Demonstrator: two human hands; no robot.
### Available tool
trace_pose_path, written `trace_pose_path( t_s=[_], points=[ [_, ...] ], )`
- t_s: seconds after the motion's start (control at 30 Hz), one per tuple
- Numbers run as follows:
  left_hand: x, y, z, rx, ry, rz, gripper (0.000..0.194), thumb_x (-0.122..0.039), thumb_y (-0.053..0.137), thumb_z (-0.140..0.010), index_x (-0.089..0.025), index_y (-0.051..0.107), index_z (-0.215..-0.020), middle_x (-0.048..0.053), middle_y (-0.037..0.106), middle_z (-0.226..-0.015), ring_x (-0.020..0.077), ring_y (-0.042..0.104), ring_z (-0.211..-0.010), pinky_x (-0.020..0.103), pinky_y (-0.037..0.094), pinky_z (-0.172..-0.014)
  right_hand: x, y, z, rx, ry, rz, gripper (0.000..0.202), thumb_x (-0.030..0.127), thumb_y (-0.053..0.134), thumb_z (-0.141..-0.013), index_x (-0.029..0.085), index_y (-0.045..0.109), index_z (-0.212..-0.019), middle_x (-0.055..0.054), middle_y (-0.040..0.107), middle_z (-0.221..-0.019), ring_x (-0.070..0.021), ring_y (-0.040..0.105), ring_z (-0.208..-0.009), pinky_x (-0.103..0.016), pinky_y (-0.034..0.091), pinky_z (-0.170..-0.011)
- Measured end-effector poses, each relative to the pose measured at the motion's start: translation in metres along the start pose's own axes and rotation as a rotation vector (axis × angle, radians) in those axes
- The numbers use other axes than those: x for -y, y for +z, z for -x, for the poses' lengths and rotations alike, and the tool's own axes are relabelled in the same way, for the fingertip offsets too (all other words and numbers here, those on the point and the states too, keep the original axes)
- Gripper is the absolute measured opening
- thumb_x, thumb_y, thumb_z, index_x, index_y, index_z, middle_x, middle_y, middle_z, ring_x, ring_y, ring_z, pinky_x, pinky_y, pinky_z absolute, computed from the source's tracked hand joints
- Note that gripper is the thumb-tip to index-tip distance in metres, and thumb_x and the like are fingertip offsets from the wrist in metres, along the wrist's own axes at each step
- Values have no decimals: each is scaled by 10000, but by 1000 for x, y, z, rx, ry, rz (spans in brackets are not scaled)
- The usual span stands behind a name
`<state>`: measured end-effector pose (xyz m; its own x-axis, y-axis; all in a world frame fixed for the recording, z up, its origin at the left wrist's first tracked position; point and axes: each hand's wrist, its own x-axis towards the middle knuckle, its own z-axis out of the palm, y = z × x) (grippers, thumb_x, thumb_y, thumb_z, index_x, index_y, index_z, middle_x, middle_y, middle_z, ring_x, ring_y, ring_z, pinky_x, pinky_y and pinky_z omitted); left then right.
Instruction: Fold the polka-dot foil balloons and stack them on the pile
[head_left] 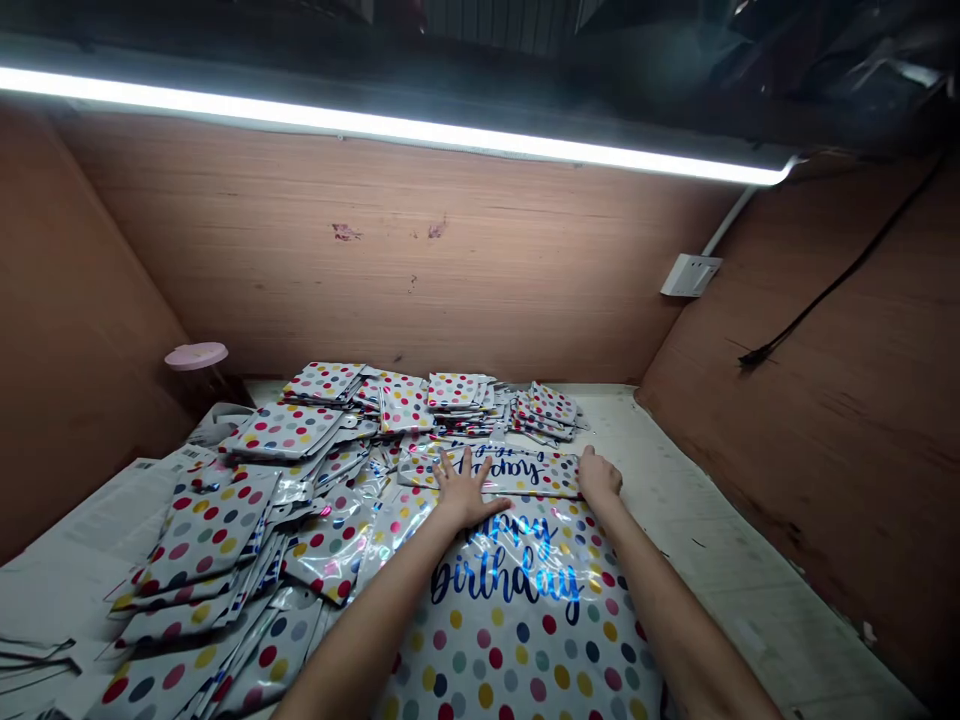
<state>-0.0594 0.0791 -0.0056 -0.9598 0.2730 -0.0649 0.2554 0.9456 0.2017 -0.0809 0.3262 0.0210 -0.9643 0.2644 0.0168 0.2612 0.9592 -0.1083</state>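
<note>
In the head view, a large polka-dot plastic bag (525, 650) with blue "happy birthday" lettering lies flat in front of me. Its far end is folded over into a strip (544, 474) showing upside-down lettering. My left hand (463, 488) presses on that strip, fingers spread and palm down. At the strip's right end, my right hand (598, 478) is closed with its fingers curled on the corner of the bag; the fingertips are partly hidden.
Folded polka-dot bags (217, 525) lie in piles to the left, with more stacks (461, 392) at the back. A pink-lidded jar (196, 357) stands back left. Wooden panels enclose the table (720, 560). A light tube (420, 130), a wall socket (691, 275) and a black cable (840, 280) are above.
</note>
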Motion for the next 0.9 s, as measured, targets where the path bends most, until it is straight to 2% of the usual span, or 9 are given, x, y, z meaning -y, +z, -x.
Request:
trace_pose_path(
  t_s=[0.07, 0.2, 0.3, 0.4, 0.5, 0.57, 0.67, 0.77, 0.9],
  points=[
    [4, 0, -3, 25, -4, 0, 995, -877, 405, -650, -374, 203, -1485, 112, 57, -1587, 579, -2, -1354, 796, -19, -949, 12, 0, 13, -47, -119, 0, 435, 315, 402, -973, 151, 434, -1375, -241, 406, -1408, -347, 394, -1291, -561, 323, -1017],
    [10, -10, -6, 47, -31, -13, 1022, -900, 408, -606, -381, 248, -1472, 115, 71, -1585, 589, 2, -1348, 815, -6, -921, 39, 10, 26, 43, -437, -25, 522, 505, 356, -950, 354, 331, -1449, -18, 230, -1562, -266, 158, -1431, -451, 193, -1121],
    [12, -19, -3, 91, -128, -18, 1096, -898, 424, -586, -288, 269, -1485, 153, 69, -1578, 600, -6, -1340, 823, 36, -915, 43, 15, 25, 137, -519, -22, 662, 594, 406, -883, 319, 294, -1474, -45, 241, -1559, -319, 201, -1415, -494, 197, -1107],
    [-2, -20, 6, 8, -100, -34, 1037, -810, 453, -675, -165, 311, -1475, 204, 149, -1554, 556, 51, -1366, 770, 52, -991, 41, 8, 26, 134, -597, -11, 708, 456, 609, -772, 253, 417, -1423, -95, 344, -1509, -342, 303, -1365, -471, 253, -1087],
    [-33, -19, 14, -156, 86, -28, 753, -524, 563, -791, -125, 418, -1412, 196, 382, -1466, 396, 290, -1369, 561, 169, -1122, 48, -7, 36, 45, -642, -11, 442, 234, 566, -789, 180, 622, -1225, -127, 576, -1298, -298, 474, -1232, -406, 340, -1038],
    [-50, -29, 14, -203, 94, 2, 503, -313, 518, -858, -139, 514, -1330, 176, 569, -1302, 302, 501, -1234, 437, 340, -1063, 55, -17, 50, -53, -627, -26, 368, 177, 465, -851, 158, 643, -1172, -144, 627, -1194, -287, 520, -1164, -415, 359, -1018],
    [-52, -73, 10, -281, 7, 49, 368, -164, 359, -927, -168, 608, -1197, 141, 693, -1060, 239, 652, -975, 342, 475, -872, 58, -22, 85, -245, -578, -80, 406, 210, 335, -932, 172, 566, -1263, -156, 571, -1251, -298, 474, -1196, -469, 318, -1049],
    [-28, -141, 21, -465, -12, 91, 391, -187, 287, -974, -187, 566, -1248, 120, 672, -1125, 216, 632, -1021, 302, 463, -875, 47, -9, 121, -383, -597, -206, 382, 314, 345, -947, 226, 583, -1232, -138, 566, -1224, -313, 478, -1176, -473, 382, -998],
    [1, -208, 68, -1064, 297, 313, 358, -251, 343, -985, -184, 560, -1261, 76, 662, -1169, 175, 620, -1063, 274, 462, -915, 30, 16, 144, -57, -511, -306, 403, 412, 527, -884, 290, 561, -1267, -97, 575, -1260, -321, 471, -1219, -457, 408, -996]
  ],
)
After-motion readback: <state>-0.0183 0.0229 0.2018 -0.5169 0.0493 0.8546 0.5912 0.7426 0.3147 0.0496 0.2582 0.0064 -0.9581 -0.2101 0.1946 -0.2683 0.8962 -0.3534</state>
